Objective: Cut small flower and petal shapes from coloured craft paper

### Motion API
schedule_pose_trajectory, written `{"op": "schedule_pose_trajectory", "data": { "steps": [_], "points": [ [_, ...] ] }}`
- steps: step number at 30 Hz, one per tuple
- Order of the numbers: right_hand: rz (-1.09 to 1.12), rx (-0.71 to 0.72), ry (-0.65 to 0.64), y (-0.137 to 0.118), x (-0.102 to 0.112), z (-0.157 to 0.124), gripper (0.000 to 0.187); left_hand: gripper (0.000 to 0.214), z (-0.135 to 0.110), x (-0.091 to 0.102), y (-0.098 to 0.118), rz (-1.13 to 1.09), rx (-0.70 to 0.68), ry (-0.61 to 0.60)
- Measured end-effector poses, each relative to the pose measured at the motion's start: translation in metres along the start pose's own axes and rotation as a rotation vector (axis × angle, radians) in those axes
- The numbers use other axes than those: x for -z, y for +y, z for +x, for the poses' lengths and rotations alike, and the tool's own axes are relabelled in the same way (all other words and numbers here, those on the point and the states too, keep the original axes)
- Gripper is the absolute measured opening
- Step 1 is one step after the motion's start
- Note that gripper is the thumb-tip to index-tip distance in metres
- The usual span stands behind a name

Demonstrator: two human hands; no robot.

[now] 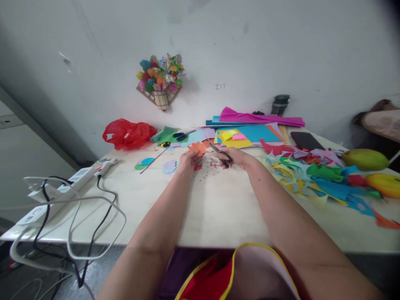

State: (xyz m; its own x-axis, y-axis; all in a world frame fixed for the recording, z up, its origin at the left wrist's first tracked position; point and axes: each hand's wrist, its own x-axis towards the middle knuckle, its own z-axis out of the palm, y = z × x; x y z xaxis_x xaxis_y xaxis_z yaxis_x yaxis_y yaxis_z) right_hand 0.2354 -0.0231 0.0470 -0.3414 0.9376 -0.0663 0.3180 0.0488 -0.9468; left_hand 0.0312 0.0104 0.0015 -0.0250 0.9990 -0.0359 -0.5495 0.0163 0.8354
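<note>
My left hand [186,161] is closed on an orange paper cut-out [197,148] shaped like a flower, held just above the pale table [215,208]. My right hand [235,158] grips black-handled scissors [218,152], whose blades point up and left toward the orange paper. Small red and orange paper scraps [210,163] lie on the table between the two hands. A lilac paper shape [169,166] rests just left of my left hand.
Sheets of coloured paper [250,131] are stacked at the back, with a second pair of scissors [183,135] and a red plastic bag [128,134]. Paper offcuts [318,177], a phone [306,141] and mangoes [365,159] fill the right side. A power strip [62,189] with cables sits left.
</note>
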Motion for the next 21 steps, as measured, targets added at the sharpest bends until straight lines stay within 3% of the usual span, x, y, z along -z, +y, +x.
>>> {"op": "schedule_pose_trajectory", "data": {
  "steps": [6,21],
  "points": [
    [-0.021,0.017,-0.106,0.004,-0.006,0.006,0.027,0.019,-0.002,-0.003,0.002,-0.050,0.013,0.019],
    [-0.035,-0.001,-0.087,-0.002,-0.016,0.003,0.025,0.019,-0.010,-0.009,0.004,-0.136,0.051,0.018]
  ]
}}
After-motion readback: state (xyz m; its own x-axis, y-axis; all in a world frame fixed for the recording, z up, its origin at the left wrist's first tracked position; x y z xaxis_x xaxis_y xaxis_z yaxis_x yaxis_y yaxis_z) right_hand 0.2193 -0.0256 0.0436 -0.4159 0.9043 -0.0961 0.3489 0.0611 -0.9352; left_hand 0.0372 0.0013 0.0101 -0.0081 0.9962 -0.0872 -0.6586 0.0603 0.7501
